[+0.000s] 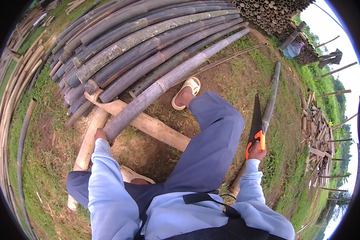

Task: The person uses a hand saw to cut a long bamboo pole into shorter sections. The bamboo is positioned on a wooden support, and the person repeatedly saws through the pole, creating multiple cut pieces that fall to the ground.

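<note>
My left hand (101, 135) is closed around the near end of a long greyish bamboo pole (142, 96). That pole slants away to the upper right and rests across a pale notched wooden log (152, 127). Out to the right, my right hand (257, 151) grips the orange handle of a hand saw (257, 120). Its dark blade points away from me, apart from the pole in my left hand. Under the log's left end lies another pale pole (91, 140).
A big stack of dark bamboo poles (148, 44) lies ahead and left. Another bamboo pole (273, 90) lies on the grass beyond the saw. Cut bamboo pieces (318, 136) are piled at the right, with bundled bamboo (270, 16) at the back. My sandalled foot (186, 94) stands near the held pole.
</note>
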{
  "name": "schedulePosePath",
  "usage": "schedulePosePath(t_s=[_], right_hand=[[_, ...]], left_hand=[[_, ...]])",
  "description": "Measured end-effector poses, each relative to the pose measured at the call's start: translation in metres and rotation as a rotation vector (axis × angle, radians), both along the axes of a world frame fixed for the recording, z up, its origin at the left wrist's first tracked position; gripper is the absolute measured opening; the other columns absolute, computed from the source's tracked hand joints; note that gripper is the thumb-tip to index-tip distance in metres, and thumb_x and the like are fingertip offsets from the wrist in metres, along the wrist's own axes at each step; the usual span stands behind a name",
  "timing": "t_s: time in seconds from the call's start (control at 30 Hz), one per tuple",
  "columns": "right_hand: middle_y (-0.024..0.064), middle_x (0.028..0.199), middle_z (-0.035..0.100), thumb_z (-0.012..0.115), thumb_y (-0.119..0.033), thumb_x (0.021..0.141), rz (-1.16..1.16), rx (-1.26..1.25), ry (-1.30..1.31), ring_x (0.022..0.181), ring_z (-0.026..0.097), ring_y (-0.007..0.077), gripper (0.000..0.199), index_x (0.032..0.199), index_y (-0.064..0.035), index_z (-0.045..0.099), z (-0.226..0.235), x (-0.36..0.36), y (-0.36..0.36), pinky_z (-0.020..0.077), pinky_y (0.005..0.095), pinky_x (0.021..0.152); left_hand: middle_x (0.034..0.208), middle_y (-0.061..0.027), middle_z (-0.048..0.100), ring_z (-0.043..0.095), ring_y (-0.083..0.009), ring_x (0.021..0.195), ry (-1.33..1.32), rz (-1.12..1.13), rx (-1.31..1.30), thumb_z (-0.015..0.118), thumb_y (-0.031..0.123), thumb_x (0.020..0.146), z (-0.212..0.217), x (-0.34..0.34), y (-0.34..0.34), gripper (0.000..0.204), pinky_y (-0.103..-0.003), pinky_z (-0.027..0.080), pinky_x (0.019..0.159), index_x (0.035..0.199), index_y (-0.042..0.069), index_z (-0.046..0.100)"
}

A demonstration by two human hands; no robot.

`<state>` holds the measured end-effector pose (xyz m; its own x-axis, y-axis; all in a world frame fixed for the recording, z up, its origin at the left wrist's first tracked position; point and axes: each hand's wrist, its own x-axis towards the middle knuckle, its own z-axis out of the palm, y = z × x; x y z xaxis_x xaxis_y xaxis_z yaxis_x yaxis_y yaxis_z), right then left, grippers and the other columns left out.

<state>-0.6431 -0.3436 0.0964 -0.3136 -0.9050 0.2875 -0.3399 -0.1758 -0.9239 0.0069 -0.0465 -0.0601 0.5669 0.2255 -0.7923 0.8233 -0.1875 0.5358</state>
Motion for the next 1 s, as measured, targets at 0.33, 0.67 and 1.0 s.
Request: schedulePosePath(t_s=[0.33,0.67,1.0], right_hand=[[0.0019,0.090,0.057,0.061,-0.008,0.097,0.173,-0.165,0.186,0.082,0.054,0.0095,0.017,0.111,0.0014,0.058,0.107,0.069,0.009,0.0469,0.0261,0.072],[0.0023,0.066,0.055,0.063,-0.012,0.096,0.931,0.264,-0.095,0.053,0.052,0.0085,0.018,0.102,0.0050,0.059,0.164,0.220,0.119,0.0425,0.0250,0.052],[0.0045,0.077,0.064,0.070,-0.009,0.092,1.344,0.443,0.047,0.066,0.058,0.0105,0.021,0.107,0.0045,0.065,0.106,0.259,0.157,0.0480,0.0264,0.063]], left_hand=[[0.089,-0.0196,0.064,0.063,-0.0334,0.078,-0.736,-0.179,-0.138,0.047,0.030,0.094,-0.006,-0.049,-0.056,0.038,-0.044,0.052,0.073,0.102,-0.004,0.063],[0.101,-0.0143,0.066,0.066,-0.0335,0.082,0.002,-0.324,-0.426,0.050,0.054,0.092,0.000,-0.043,-0.067,0.057,-0.050,0.054,0.064,0.126,0.010,0.057],[0.150,-0.0252,0.041,0.057,-0.0497,0.119,0.006,-0.324,-0.507,0.068,0.065,0.082,0.036,-0.081,-0.034,0.096,-0.053,0.056,0.090,0.152,0.008,0.036]])
